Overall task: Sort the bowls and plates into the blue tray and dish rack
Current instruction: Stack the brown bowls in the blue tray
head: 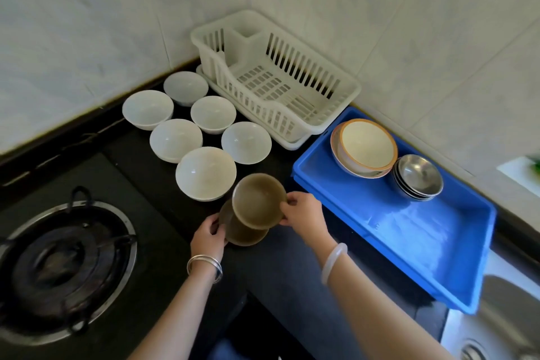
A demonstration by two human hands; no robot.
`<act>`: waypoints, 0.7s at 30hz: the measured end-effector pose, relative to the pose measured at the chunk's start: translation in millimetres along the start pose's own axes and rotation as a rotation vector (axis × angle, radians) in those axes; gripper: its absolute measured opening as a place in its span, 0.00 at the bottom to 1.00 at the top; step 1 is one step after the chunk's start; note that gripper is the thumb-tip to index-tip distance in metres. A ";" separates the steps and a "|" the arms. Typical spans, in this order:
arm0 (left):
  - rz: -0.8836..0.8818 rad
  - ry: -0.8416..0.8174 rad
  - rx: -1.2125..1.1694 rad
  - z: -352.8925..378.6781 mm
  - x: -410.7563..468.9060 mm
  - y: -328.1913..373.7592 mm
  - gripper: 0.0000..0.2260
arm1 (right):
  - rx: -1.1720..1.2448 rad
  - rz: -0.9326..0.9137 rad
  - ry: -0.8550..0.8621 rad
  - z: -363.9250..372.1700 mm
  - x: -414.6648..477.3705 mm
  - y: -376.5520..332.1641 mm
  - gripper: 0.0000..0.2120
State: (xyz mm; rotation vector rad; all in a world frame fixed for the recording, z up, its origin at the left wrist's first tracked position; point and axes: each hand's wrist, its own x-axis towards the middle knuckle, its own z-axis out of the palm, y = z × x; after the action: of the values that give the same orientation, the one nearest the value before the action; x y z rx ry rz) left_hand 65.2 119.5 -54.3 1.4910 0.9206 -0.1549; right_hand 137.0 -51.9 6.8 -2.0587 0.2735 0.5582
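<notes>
- Pinching the right rim of the top dish [258,200], the right grip [304,213] has thumb and fingers closed on the edge. The dish is tilted up off the one beneath, probably to part the pair so each can be placed alone.
- The left grip [209,235] curls round the left edge of the bottom dish [244,232], probably steadying it. It seems to rest on the counter [277,266], though I cannot tell for sure.
- Both brown dishes overlap at the counter's front, between the white bowls [206,172] and the tray [409,228].
- Six white bowls stand upright in a tight cluster left of the rack [274,82], not yet sorted.
- The rack sits in the wall corner with no plate in it yet. Its slots suit shallow ware stood on edge, so the brown dishes likely belong there.
- The tray, just right of the rack, carries nested orange-rimmed bowls [365,143] and nested steel bowls [419,177] at its far end. Stacking them there leaves the near floor free for more.
- A burner [67,257] lies well to the left, apart from the work.
</notes>
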 end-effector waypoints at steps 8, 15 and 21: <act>-0.064 -0.003 -0.116 0.9 -4.2 3.8 0.15 | -0.181 0.035 -0.028 22.8 -4.3 8.4 0.05; -0.034 -0.026 -0.053 1.0 -4.9 -0.9 0.14 | -0.234 0.060 0.030 32.0 -1.3 12.1 0.05; -0.061 -0.017 -0.057 2.3 -3.0 2.5 0.15 | -0.151 0.098 -0.057 33.3 5.9 22.2 0.14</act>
State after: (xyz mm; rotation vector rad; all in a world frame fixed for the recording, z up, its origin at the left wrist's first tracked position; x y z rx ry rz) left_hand 65.8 116.5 -50.9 1.4083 0.9499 -0.1845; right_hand 123.9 -34.9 -27.5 -2.1794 0.3084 0.7148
